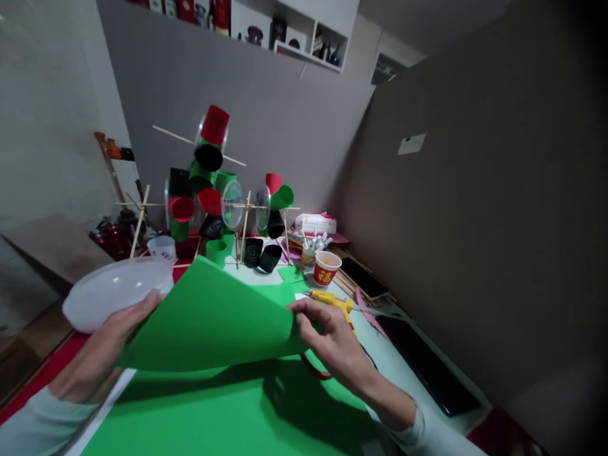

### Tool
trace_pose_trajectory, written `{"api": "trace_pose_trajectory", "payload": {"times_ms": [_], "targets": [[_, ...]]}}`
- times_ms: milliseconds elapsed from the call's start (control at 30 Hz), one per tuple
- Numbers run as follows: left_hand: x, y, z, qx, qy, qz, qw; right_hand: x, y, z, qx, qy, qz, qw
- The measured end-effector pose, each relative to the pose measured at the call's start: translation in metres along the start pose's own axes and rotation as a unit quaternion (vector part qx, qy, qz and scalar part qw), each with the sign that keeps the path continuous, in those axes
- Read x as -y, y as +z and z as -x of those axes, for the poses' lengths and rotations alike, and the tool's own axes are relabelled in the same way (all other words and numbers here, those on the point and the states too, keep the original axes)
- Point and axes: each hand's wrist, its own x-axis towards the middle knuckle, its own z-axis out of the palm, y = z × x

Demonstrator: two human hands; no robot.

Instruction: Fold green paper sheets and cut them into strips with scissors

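A large green paper sheet (213,323) is lifted and curved above another green sheet (228,418) that lies flat on the table. My right hand (332,342) pinches the lifted sheet's right edge with thumb and fingers. My left hand (102,348) grips its left edge, with the fingers partly hidden behind the paper. A red-handled pair of scissors (316,370) peeks out just under my right hand.
A white plastic bowl (114,291) sits by my left hand. Behind stands a structure of red, green and black cups (209,183) on wooden sticks. A yellow glue gun (335,303), a red paper cup (326,268) and two dark phones (427,367) lie to the right, near a grey partition (475,221).
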Motion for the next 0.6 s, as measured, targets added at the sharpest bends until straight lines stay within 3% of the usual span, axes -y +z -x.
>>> {"api": "trace_pose_trajectory", "payload": {"times_ms": [67, 133, 167, 233, 333, 433, 533, 600], "targets": [[-0.001, -0.001, 0.0, -0.026, -0.103, 0.163, 0.981, -0.005, -0.004, -0.017, -0.003, 0.055, -0.095, 0.994], [0.001, -0.002, 0.0, -0.031, -0.197, 0.322, 0.926, -0.012, -0.006, -0.029, 0.007, 0.076, -0.15, 0.986], [0.003, -0.002, 0.0, -0.024, -0.229, 0.373, 0.899, -0.015, -0.006, -0.034, 0.012, 0.079, -0.162, 0.984], [0.007, -0.002, 0.001, -0.024, -0.254, 0.401, 0.88, -0.021, -0.006, -0.038, 0.02, 0.088, -0.177, 0.98], [0.015, -0.002, 0.002, -0.016, -0.247, 0.384, 0.89, -0.03, -0.007, -0.038, 0.044, 0.116, -0.207, 0.97], [0.019, -0.003, 0.004, 0.052, -0.244, 0.333, 0.909, -0.036, -0.01, -0.035, 0.08, 0.143, -0.236, 0.958], [0.014, -0.002, 0.009, 0.11, -0.229, 0.238, 0.937, -0.039, -0.012, -0.033, 0.124, 0.162, -0.258, 0.944], [0.007, -0.003, 0.01, 0.118, -0.194, 0.173, 0.958, -0.039, -0.012, -0.032, 0.147, 0.17, -0.271, 0.936]]}}
